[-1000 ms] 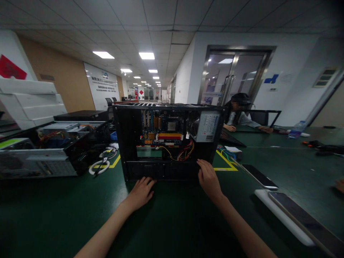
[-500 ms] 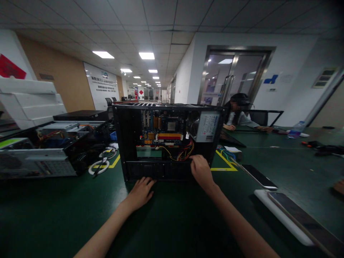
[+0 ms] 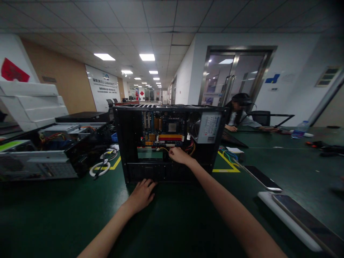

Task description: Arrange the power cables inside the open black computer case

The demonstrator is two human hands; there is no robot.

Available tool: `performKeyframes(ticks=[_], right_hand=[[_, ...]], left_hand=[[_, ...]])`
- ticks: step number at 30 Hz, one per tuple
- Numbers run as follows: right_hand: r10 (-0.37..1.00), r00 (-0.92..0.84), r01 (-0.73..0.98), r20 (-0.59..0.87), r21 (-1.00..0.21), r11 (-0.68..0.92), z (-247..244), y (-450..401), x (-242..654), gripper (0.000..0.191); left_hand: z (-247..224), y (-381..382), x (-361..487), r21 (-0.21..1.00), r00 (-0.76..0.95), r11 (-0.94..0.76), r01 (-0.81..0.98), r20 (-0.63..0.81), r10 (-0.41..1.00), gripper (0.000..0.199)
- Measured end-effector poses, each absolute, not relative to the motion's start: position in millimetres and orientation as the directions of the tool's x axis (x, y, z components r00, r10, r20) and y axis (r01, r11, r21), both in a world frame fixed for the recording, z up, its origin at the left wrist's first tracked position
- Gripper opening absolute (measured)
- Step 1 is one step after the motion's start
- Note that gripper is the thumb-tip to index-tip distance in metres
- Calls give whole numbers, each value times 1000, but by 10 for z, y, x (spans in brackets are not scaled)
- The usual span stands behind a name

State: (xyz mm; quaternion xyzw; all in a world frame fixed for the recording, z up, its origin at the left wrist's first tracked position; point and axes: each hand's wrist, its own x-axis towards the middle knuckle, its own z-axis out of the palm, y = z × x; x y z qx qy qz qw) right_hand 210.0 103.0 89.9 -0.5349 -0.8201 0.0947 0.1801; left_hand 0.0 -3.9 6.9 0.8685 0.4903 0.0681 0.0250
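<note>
A black computer case [image 3: 145, 172] stands on its edge on the green table, its open side facing me. Inside it are a motherboard [image 3: 161, 123] with a red and yellow memory slot area and, at upper right, a silver power supply [image 3: 210, 126]. My right hand [image 3: 178, 155] reaches into the lower opening, fingers closed in a pinch at a thin yellow cable [image 3: 161, 149]; the fingertips partly hide it. Behind that hand, a bundle of coloured wires [image 3: 191, 147] hangs below the power supply. My left hand [image 3: 143, 193] lies with fingers extended on the table, fingertips at the case's bottom edge.
At left lies another opened computer case [image 3: 53, 154], with a coiled white cable [image 3: 100, 168] beside it. Phones [image 3: 262, 177] and a white slab [image 3: 287, 218] lie at right. A person [image 3: 242, 114] sits across the table near a water bottle [image 3: 300, 129].
My right hand has moved left and slightly up, from the wire bundle's lower right to the yellow cable below the motherboard. My left hand has stayed at the case's base.
</note>
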Motion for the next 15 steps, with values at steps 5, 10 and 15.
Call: performKeyframes(ticks=[5,10,15], right_hand=[[889,-459,849,6,-293,440,836,1290,1921,17],[871,-447,870,-203,-324,370,693,1522,1843,9],[841,-446,868,-307,-376,324,609,1667,1816,3]], left_hand=[[52,-30,-12,107,510,-518,848,96,855,42],[54,-31,-10,99,527,-538,837,114,842,42],[85,-42,-5,112,530,-540,834,108,841,41]])
